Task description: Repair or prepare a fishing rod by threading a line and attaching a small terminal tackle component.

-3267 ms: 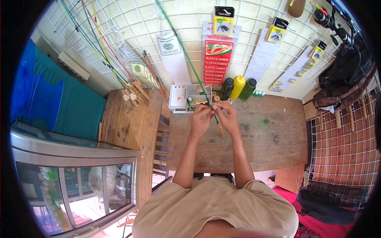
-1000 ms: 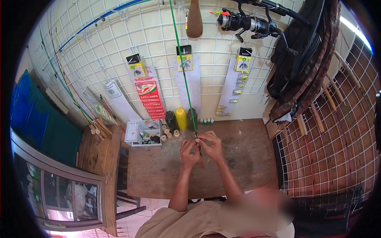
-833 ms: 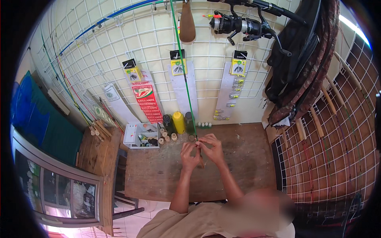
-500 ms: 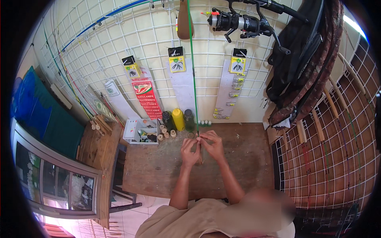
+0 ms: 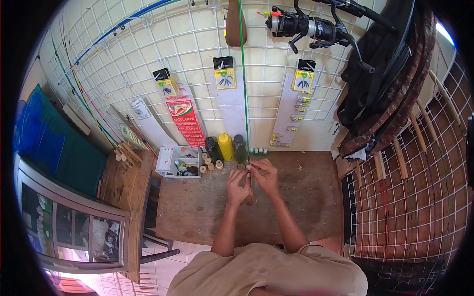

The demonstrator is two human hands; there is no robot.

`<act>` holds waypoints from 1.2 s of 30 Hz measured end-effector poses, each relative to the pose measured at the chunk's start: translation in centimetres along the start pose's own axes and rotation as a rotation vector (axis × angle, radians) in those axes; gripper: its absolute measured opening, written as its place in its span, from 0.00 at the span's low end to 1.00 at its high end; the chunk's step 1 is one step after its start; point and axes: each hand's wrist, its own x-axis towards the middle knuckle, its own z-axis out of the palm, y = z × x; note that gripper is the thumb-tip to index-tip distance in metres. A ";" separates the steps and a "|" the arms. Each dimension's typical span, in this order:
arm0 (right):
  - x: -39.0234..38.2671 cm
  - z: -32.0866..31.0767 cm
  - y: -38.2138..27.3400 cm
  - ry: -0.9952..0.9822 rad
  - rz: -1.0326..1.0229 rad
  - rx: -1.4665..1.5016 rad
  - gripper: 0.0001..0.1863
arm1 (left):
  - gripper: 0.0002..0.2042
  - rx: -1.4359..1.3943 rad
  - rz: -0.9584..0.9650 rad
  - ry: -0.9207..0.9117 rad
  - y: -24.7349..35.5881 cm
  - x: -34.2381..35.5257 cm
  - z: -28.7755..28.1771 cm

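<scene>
A thin green fishing rod (image 5: 244, 89) stands upright, running from the worn wooden table (image 5: 306, 197) up past the top of the wall grid. My left hand (image 5: 237, 182) and my right hand (image 5: 267, 176) meet at its lower end, both pinching the rod near its base. Fingers of both hands are closed around it. Just behind the hands stand a dark bottle (image 5: 212, 148), a yellow bottle (image 5: 225, 147) and a grey-green bottle (image 5: 239, 148).
A white compartment box (image 5: 178, 162) and several small spools (image 5: 210, 164) sit at the table's back left. Tackle packets hang on the white wire wall grid (image 5: 197, 64), a spinning reel (image 5: 301, 27) above. Rods lean left; dark rod bags (image 5: 390, 84) hang right.
The view has tilted up and shifted, showing more of the wall grid and the reel. Both hands have stayed together on the rod's lower end above the table.
</scene>
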 end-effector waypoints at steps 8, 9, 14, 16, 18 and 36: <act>0.6 1.0 0.0 -0.014 -0.006 -0.054 0.10 | 0.05 -0.020 -0.014 0.019 -0.4 0.9 -0.7; 0.8 1.2 0.0 -0.009 -0.011 -0.053 0.10 | 0.05 -0.021 -0.013 0.021 -0.5 1.0 -0.8; 1.0 1.6 0.1 -0.019 -0.034 -0.071 0.11 | 0.06 -0.015 -0.033 0.012 -1.2 1.1 -1.2; 1.0 1.7 0.1 -0.023 -0.078 -0.074 0.11 | 0.06 -0.018 -0.030 0.010 -1.4 1.1 -1.3; 0.9 1.8 -0.1 -0.032 -0.014 -0.094 0.12 | 0.06 -0.009 -0.022 -0.004 -1.6 0.8 -1.5; -1.5 0.5 2.8 -0.193 0.092 -0.125 0.11 | 0.07 -0.065 -0.138 -0.173 -4.1 -1.1 -2.1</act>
